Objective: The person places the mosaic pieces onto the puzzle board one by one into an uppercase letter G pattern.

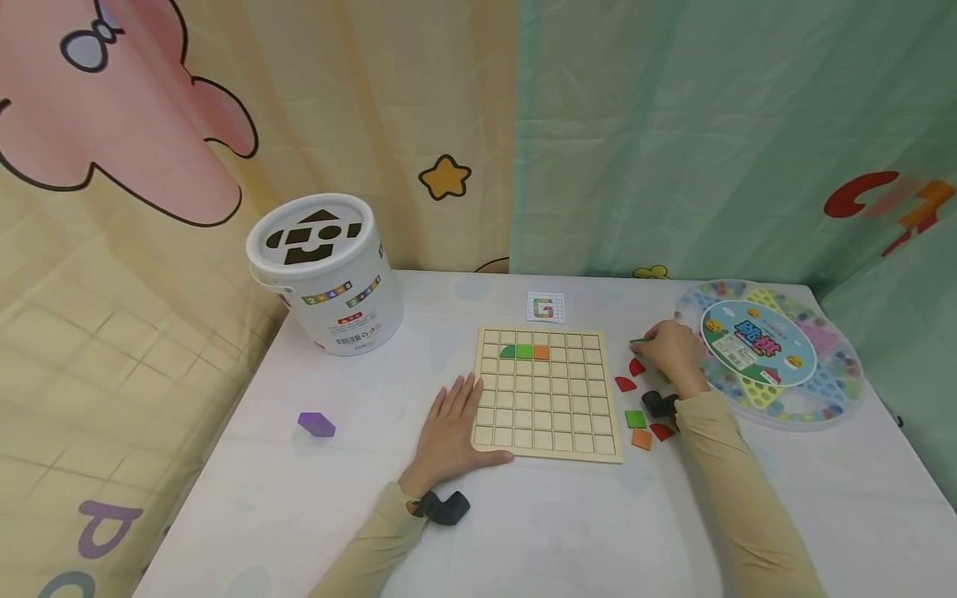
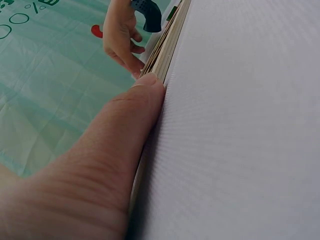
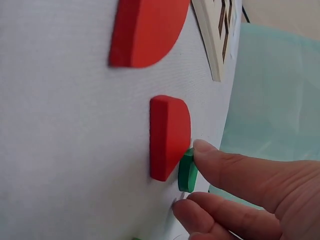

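The left hand (image 1: 449,428) lies with straight fingers at the left edge of a wooden grid board (image 1: 549,457), its thumb (image 2: 142,100) along the near edge. On the board's second row sit a dark green quarter-circle piece (image 1: 508,352), a light green square (image 1: 524,351) and an orange square (image 1: 542,352). To the right of the board, the right hand (image 1: 673,349) pinches another dark green piece (image 3: 187,172) between thumb and fingertips. Close beside it lies a red quarter-circle piece (image 3: 172,137), flat on the table.
More loose pieces lie right of the board, among them a green square (image 1: 635,419) and an orange square (image 1: 641,439). Behind the board is a pattern card (image 1: 546,307). A white bucket (image 1: 344,307), a purple block (image 1: 317,424) and a round bead box (image 1: 830,390) stand around.
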`<state>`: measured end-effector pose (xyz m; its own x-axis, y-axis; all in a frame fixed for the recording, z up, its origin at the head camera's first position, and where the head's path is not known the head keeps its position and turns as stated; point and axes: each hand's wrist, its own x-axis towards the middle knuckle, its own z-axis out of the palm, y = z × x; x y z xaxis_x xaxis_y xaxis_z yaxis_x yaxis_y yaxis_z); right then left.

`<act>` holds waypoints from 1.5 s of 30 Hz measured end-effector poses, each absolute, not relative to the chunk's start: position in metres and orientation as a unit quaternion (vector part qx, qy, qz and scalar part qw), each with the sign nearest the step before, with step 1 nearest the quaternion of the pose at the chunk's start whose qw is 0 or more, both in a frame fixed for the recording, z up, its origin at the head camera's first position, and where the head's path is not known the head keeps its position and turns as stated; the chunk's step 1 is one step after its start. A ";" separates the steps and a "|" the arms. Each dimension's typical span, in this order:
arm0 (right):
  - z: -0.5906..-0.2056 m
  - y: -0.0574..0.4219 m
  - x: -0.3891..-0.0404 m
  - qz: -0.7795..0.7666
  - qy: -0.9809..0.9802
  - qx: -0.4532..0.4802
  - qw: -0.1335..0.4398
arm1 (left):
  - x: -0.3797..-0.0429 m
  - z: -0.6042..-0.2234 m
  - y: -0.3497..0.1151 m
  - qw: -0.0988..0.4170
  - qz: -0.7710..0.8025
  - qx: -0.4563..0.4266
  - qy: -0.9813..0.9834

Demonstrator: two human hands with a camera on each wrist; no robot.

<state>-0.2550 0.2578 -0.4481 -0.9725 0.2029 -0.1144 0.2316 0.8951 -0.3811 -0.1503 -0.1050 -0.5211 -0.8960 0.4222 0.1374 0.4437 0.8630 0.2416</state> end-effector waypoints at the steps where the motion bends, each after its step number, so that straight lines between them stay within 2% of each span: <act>1: -0.447 0.258 -0.255 -0.196 0.973 0.115 0.038 | -0.150 -0.521 -0.105 0.040 -0.135 -0.224 -0.964; 7: -0.448 0.256 -0.256 -0.188 0.976 0.105 0.035 | -0.151 -0.519 -0.105 0.031 -0.136 -0.220 -0.966; 22: -0.455 0.258 -0.249 -0.221 0.974 0.056 -0.015 | -0.150 -0.516 -0.104 0.027 -0.134 -0.218 -0.966; 39: -0.461 0.251 -0.241 -0.311 0.949 0.000 -0.061 | -0.149 -0.519 -0.104 0.024 -0.127 -0.217 -0.968; 45: -0.460 0.236 -0.240 -0.354 0.933 -0.040 -0.050 | -0.149 -0.518 -0.104 0.022 -0.128 -0.217 -0.967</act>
<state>-0.2401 0.2361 -0.4597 -0.9918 -0.0393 0.1216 -0.1101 0.7458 -0.6570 -0.1494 -0.1044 -0.5181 -0.9048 0.4142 0.0992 0.4257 0.8729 0.2385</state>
